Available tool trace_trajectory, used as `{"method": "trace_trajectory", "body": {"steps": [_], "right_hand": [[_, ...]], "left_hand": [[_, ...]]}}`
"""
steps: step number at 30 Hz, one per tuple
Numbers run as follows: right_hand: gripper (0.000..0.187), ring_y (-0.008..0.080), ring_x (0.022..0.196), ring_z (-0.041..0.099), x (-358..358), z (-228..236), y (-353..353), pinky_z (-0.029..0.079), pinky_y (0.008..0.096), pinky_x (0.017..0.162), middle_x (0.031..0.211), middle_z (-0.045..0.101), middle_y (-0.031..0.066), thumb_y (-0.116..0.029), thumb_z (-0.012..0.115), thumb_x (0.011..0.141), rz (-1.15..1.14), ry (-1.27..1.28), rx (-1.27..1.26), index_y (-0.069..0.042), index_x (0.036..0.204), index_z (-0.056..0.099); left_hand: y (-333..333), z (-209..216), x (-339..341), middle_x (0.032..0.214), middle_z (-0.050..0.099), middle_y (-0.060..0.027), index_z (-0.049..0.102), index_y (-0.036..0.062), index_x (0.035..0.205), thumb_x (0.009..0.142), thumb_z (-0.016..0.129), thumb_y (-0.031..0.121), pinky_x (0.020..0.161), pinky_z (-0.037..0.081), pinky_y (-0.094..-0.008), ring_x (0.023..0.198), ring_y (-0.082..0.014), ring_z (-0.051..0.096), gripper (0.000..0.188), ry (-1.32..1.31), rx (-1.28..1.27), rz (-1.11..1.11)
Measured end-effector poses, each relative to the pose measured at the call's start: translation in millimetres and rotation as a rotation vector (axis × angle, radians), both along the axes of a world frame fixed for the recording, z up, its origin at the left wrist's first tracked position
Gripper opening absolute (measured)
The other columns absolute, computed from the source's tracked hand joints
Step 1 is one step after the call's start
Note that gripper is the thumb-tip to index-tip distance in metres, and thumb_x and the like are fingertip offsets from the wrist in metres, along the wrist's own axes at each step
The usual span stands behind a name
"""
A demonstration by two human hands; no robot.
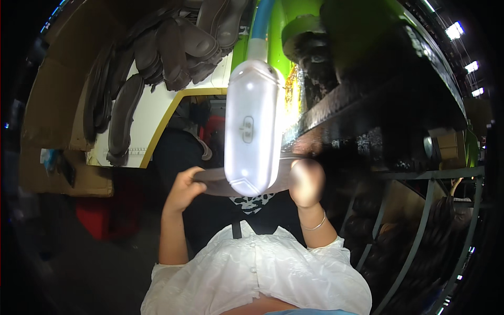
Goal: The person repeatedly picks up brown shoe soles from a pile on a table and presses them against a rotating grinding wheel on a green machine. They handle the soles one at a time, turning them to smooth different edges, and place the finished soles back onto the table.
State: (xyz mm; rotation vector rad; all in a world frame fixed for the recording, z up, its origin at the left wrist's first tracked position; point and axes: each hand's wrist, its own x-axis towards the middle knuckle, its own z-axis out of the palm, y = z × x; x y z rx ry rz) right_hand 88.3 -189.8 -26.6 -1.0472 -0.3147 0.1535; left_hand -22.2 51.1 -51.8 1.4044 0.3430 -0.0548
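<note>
A long grey-brown shoe sole [214, 181] is stretched crosswise in front of my body, between my two hands. My left hand [184, 190] is closed on its left end, thumb on the near side. At the other end my right hand [307, 184] grips the sole; it is blurred and shows a thin bracelet at the wrist. A white oblong lamp [252, 126] hangs in front and hides the middle of the sole. Many similar soles [173, 50] lie heaped on a white table [152, 113] at the upper left, with a single sole [126, 115] nearer its front edge.
A dark machine [378, 79] with green parts stands at the upper right, brightly lit beside the lamp. Below it is a metal rack [446, 174] with dark items. A cardboard box [58, 100] borders the table's left side; a red object [100, 218] sits lower down.
</note>
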Motion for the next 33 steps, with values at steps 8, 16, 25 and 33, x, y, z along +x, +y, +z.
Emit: {"method": "trace_trajectory", "body": {"steps": [8,16,25,33], "right_hand": [[0.022,0.0162,0.075,0.059,32.8,24.2,-3.5,0.048,0.0270,0.070,0.083,0.062,0.0080,-0.001,0.073,0.067,0.169,-0.273,-0.480,0.004,0.086,0.062],[0.049,0.0178,0.106,0.049,5.4,-25.6,-39.9,0.039,0.0318,0.092,0.114,0.054,0.0078,-0.008,0.070,0.071,0.525,-0.010,-0.376,0.001,0.116,0.050],[0.050,0.0193,0.088,0.060,10.3,-44.3,-160.1,0.045,0.0298,0.081,0.097,0.063,0.0129,-0.002,0.072,0.057,0.587,0.173,-0.331,0.008,0.104,0.057],[0.050,0.0274,0.090,0.059,44.7,-6.7,-131.0,0.047,0.0358,0.082,0.100,0.059,0.0137,-0.010,0.061,0.068,-0.114,0.056,-0.005,0.002,0.115,0.049]], "left_hand": [[-90.5,19.1,36.9,0.089,0.063,-0.0076,0.058,-0.0036,0.101,0.076,0.063,0.013,0.071,0.046,-0.0255,0.080,-0.0124,0.058,0.030,-0.308,0.333,-0.406],[-108.0,63.4,80.6,0.069,0.063,-0.0054,0.065,-0.0005,0.084,0.081,0.063,0.013,0.059,0.046,-0.0246,0.064,-0.0082,0.055,0.014,-0.426,0.207,-0.047],[-90.1,59.5,59.7,0.080,0.064,-0.0040,0.058,-0.0045,0.101,0.080,0.058,-0.002,0.056,0.043,-0.0177,0.066,-0.0027,0.055,0.021,-0.288,0.013,-0.102],[-76.6,64.6,36.8,0.088,0.061,-0.0064,0.049,-0.0024,0.108,0.084,0.057,0.002,0.061,0.048,-0.0204,0.073,-0.0070,0.058,0.026,-0.274,0.002,-0.078]]}}
